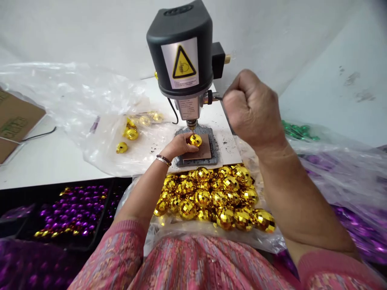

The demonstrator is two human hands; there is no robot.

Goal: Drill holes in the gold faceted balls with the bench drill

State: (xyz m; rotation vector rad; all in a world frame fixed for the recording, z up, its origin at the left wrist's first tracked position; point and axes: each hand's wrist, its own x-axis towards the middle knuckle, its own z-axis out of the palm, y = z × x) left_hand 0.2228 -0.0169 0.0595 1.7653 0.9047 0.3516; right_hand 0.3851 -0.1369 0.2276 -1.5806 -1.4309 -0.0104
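Under the bit of a small bench drill press (179,52) sits a gold mirrored ball (195,140), held by the fingers of my left hand (181,146). The ball rests on a brown board (203,152) over the grey metal base (215,150). The drill bit (193,129) reaches down to the top of the ball; whether it has gone in I cannot tell. Raised to the right of the machine, my right hand (252,108) is closed in a fist around the feed lever (217,97), most of which is hidden in the grip.
Many gold balls (202,197) lie in clear plastic right before me. A few more gold balls (131,133) lie on plastic film (102,149) at left. Black trays (99,229) hold purple beads (75,209). Purple and green beads (299,131) are at right, a cardboard box (18,121) far left.
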